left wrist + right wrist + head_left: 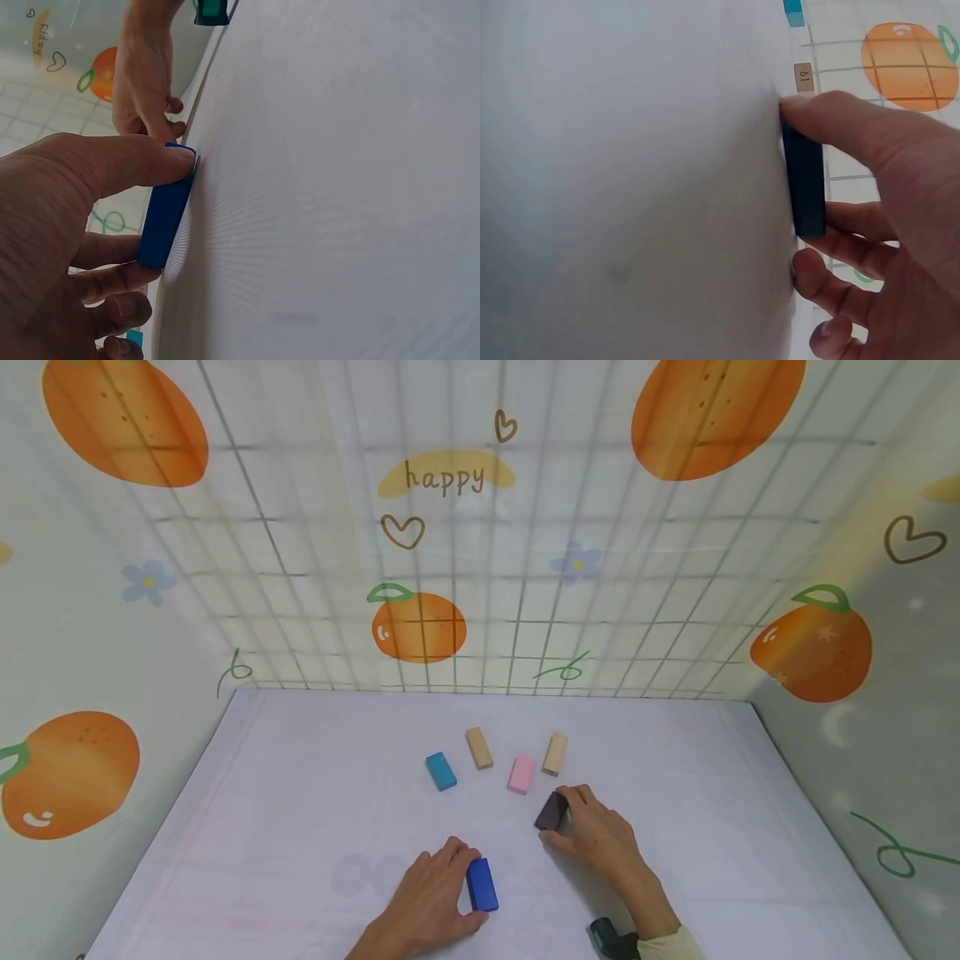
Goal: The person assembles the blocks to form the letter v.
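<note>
My left hand [432,897] grips a blue block [482,885] lengthwise, thumb at the near end and fingertips at the far end. The left wrist view shows the thumb over one end of this blue block [166,210] and fingers at the other. Farther forward and to the right, my right hand [600,835] holds a black block [551,812] between thumb and fingers. Up close in the right wrist view, the dark block [805,180] stands between the thumb and the fingertips, low at the white tabletop.
Beyond the hands lie a teal block [441,772], a pink block [521,774] and two wooden blocks, one left [479,748] and one right [555,754]. They rest on a white table [285,793]. A printed curtain [315,610] over a wire grid stands behind its far edge.
</note>
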The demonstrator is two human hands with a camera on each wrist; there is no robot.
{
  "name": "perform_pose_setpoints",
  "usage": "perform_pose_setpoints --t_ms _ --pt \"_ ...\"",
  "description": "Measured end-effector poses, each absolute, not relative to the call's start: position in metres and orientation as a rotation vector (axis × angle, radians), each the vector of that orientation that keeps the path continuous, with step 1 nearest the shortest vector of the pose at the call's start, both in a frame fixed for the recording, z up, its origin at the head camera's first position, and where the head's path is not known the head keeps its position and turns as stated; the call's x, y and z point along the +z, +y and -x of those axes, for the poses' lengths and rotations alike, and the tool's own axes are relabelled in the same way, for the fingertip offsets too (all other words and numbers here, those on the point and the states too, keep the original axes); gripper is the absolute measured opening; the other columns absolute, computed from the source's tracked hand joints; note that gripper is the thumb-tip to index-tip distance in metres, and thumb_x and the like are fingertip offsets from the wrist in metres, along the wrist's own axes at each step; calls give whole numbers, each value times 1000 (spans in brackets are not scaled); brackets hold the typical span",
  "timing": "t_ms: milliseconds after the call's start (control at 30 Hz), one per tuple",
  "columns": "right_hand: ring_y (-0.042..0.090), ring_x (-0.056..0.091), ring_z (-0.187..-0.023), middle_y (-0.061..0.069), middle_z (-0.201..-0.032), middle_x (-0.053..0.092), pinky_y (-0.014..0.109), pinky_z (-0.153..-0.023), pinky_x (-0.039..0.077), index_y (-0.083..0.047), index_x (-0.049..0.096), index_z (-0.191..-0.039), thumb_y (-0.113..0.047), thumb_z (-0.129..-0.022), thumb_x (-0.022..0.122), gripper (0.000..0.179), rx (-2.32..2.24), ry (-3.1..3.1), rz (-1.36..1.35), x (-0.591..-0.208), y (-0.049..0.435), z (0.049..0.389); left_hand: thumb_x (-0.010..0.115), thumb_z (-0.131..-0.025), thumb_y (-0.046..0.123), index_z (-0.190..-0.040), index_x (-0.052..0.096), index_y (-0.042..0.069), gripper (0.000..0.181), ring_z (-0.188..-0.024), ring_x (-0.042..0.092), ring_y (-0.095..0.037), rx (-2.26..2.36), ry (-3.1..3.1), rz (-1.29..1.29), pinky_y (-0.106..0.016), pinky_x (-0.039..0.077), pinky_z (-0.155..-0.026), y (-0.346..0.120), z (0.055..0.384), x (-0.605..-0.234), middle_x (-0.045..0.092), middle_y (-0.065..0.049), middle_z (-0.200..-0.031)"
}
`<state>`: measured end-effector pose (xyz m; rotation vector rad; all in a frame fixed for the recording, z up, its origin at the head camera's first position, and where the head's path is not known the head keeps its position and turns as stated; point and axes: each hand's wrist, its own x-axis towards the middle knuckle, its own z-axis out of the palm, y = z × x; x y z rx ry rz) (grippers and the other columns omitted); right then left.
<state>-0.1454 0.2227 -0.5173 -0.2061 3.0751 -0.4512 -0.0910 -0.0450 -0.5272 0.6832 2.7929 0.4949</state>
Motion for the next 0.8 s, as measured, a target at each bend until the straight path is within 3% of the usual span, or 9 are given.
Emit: perform_pose_setpoints --t_ms 467,800 --pt "31 65 -100 17 -132 57 53 -79 55 -4 54 -139 -43 -79 85 78 -465 3064 192 -517 223 146 81 -79 55 -138 54 20 73 -93 50 -13 495 2770 -650 -31 46 -81 -44 91 -526 51 2 -126" --pt "30 66 -97 17 -128 58 49 -77 55 -2 56 -137 -36 -81 85 72 -469 3079 214 -514 222 143 81 -79 53 -136 55 20 71 -92 50 -12 509 2769 -661 -30 44 -78 -45 92 -528 51 3 -124"
